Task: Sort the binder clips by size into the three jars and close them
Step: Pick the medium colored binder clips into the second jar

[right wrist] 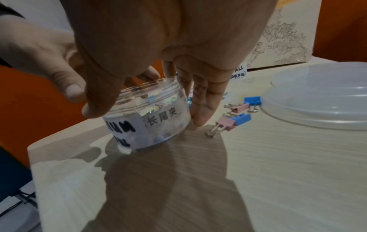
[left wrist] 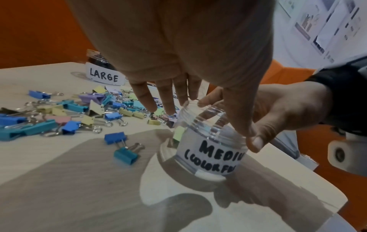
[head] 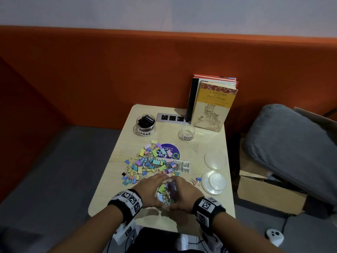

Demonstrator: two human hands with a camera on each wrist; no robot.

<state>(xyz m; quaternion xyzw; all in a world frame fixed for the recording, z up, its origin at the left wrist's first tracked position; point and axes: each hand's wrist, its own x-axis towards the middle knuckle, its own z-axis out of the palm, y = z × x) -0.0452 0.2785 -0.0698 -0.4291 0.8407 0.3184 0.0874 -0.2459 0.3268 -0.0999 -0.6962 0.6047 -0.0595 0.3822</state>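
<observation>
A clear jar labelled MEDIUM (COLORFUL) (head: 166, 193) (left wrist: 210, 157) (right wrist: 149, 122) stands open near the table's front edge, with pastel clips inside. My left hand (head: 156, 190) (left wrist: 207, 121) holds its left side, thumb on the near rim and fingers at the far side touching loose clips. My right hand (head: 179, 192) (right wrist: 148, 114) grips the right side, thumb on the rim and fingers down the wall. A pile of coloured binder clips (head: 151, 163) (left wrist: 79, 113) lies just beyond. The LARGE jar (head: 145, 125) (left wrist: 103, 75) holds black clips. The SMALL jar (head: 187, 133) looks empty.
Two clear lids (head: 215, 160) (head: 214, 181) lie at the table's right edge, with a few clips (head: 196, 180) (right wrist: 234, 119) beside the nearer lid (right wrist: 321, 97). Books (head: 211, 105) and a socket strip (head: 171, 118) stand at the back. A grey cushion (head: 291, 143) and cardboard box (head: 264, 190) sit to the right.
</observation>
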